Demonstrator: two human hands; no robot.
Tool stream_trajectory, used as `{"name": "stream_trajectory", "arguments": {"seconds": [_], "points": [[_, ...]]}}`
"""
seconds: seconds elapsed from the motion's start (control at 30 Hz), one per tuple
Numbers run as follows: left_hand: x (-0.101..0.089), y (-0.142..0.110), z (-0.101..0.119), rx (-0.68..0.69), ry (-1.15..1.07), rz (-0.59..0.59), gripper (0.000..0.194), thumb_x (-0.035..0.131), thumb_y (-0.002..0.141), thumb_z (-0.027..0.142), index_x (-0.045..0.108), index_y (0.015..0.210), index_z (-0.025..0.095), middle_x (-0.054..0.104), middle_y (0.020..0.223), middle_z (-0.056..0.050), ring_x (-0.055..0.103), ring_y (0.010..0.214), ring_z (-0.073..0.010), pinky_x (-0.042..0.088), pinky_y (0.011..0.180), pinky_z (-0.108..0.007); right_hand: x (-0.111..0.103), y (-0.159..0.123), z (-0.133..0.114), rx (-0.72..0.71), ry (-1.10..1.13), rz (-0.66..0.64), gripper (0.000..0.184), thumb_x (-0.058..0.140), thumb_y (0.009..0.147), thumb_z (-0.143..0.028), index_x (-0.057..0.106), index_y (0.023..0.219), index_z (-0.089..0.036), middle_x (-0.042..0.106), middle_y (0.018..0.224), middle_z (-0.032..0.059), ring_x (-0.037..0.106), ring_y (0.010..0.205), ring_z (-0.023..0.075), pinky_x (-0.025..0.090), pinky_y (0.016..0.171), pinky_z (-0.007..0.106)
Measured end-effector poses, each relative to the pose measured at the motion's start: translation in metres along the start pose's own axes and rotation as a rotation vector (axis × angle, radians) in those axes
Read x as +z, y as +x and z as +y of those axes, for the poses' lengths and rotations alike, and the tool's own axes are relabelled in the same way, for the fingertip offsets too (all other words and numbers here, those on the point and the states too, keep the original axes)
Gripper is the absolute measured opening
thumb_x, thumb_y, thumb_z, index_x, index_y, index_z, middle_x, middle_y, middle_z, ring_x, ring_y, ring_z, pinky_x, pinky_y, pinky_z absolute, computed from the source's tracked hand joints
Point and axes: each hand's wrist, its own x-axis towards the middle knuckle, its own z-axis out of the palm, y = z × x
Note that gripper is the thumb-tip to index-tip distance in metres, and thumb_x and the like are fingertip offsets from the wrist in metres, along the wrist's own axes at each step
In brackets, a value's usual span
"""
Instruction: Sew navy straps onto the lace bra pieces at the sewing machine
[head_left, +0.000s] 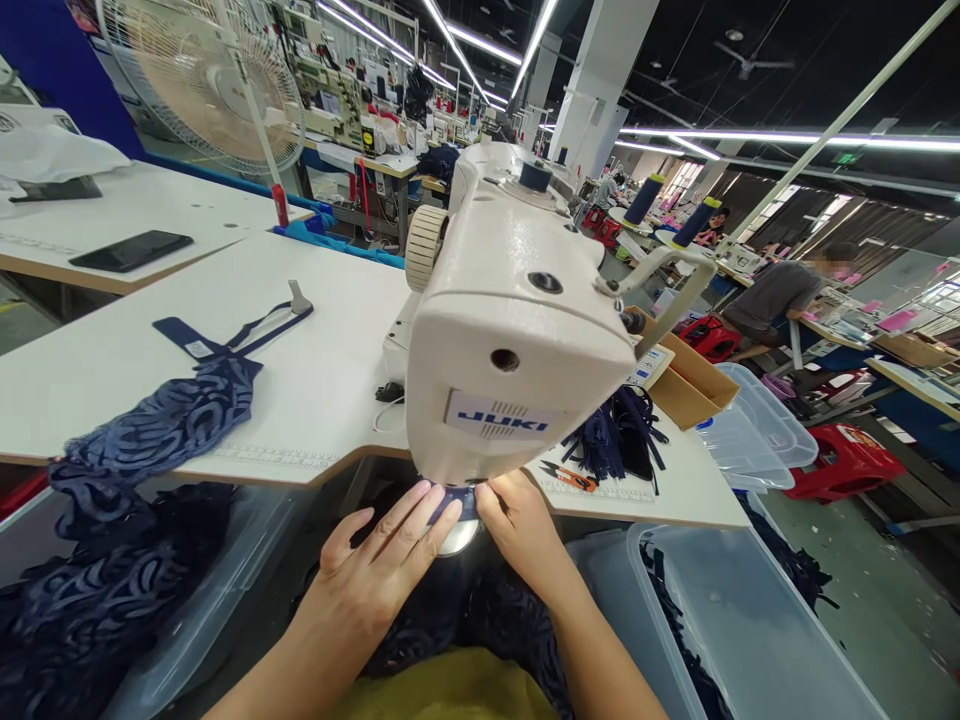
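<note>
In front of me stands a white sewing machine (pixel 517 320), its head hiding the needle area; a lamp glows beneath it. A small piece of navy fabric (pixel 454 502) lies under the head. My left hand (pixel 375 570) rests on its left side, fingers stretched out flat and thumb apart. From the right, my right hand (pixel 525 525) has its thumb and index finger closed on the edge of the fabric, close under the head. Dark patterned fabric (pixel 510 620) hangs below my hands, over my lap.
A navy lace garment (pixel 180 405) trails off the table's left edge into a heaped plastic bin. On the right lie orange-handled thread snips (pixel 570 477), navy straps (pixel 615 440) and a cardboard box (pixel 694 375). A clear bin (pixel 750 610) stands lower right; a phone (pixel 131 251) lies left.
</note>
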Motion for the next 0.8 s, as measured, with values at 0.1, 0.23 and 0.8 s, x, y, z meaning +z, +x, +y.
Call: {"name": "stream_trajectory", "arguments": {"seconds": [0.1,0.23,0.8], "points": [[0.0014,-0.0005,0.0001,0.001,0.006,0.001,0.052,0.035,0.094,0.009,0.038,0.14,0.033,0.064,0.125,0.002,0.061,0.11,-0.0102,0.027,0.1,-0.03,0.0,0.0001,0.0001,-0.004,0.01,-0.005,0.022,0.04,0.093,-0.019,0.056,0.078,-0.021,0.055,0.078,0.0017,0.051,0.077,0.0166,0.038,0.068,0.028],[0.003,-0.0014,0.0015,-0.019,-0.008,-0.002,0.049,0.034,0.094,0.01,0.042,0.137,0.032,0.064,0.124,0.002,0.062,0.108,-0.0113,0.028,0.097,-0.032,0.0005,-0.0001,-0.0004,0.008,0.029,-0.004,0.023,0.039,0.094,-0.02,0.055,0.077,-0.021,0.056,0.08,0.0022,0.051,0.078,0.0166,0.039,0.07,0.028],[-0.0009,-0.0078,-0.0032,-0.069,-0.065,-0.089,0.046,0.029,0.096,0.014,0.046,0.135,0.031,0.063,0.126,-0.004,0.06,0.112,-0.017,0.03,0.097,-0.034,0.0013,-0.0008,-0.0046,0.033,0.086,-0.043,0.022,0.039,0.096,-0.02,0.057,0.084,-0.021,0.056,0.09,0.004,0.052,0.087,0.0176,0.041,0.075,0.028]]}}
